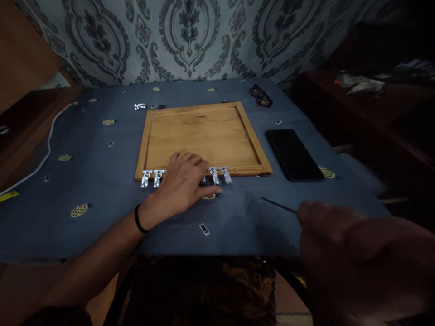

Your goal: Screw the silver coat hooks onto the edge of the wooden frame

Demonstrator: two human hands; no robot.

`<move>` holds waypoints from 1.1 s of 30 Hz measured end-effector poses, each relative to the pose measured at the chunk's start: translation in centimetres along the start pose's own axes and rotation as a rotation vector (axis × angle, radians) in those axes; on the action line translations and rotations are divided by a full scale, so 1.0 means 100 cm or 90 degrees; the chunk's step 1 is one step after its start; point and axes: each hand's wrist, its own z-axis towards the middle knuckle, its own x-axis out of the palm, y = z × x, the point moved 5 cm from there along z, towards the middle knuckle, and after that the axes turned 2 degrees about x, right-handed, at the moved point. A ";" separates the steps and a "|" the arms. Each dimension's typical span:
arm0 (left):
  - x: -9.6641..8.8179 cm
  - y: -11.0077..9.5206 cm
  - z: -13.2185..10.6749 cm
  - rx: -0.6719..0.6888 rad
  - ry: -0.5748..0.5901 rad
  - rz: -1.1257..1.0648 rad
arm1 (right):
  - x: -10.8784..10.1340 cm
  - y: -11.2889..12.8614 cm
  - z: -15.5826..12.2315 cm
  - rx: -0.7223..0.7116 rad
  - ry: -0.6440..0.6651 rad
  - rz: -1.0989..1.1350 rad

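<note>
A wooden framed board (204,136) lies flat on the blue cloth of the table (102,194). Several small silver metal brackets (151,177) line its near edge. My left hand (181,183) rests on that near edge over the middle brackets, fingers bent and pressed down, with a black band on the wrist. My right hand (340,244) is close to the camera and blurred, closed around a thin dark rod-like tool (278,205) that points left toward the board.
A black phone (292,154) lies right of the board. Dark glasses (261,96) sit at the far right, one more bracket (139,106) at the far left. A white cable (50,136) runs along the left. Patterned wallpaper stands behind; dark furniture stands right.
</note>
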 end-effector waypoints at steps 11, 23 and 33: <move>0.000 -0.003 0.001 -0.047 -0.001 -0.017 | 0.091 0.012 0.062 0.015 0.104 0.129; -0.002 -0.006 0.004 -0.068 0.037 -0.027 | 0.121 -0.021 0.066 0.041 0.198 0.197; -0.001 -0.007 0.004 -0.064 0.036 -0.027 | 0.122 -0.031 0.066 0.093 0.206 0.166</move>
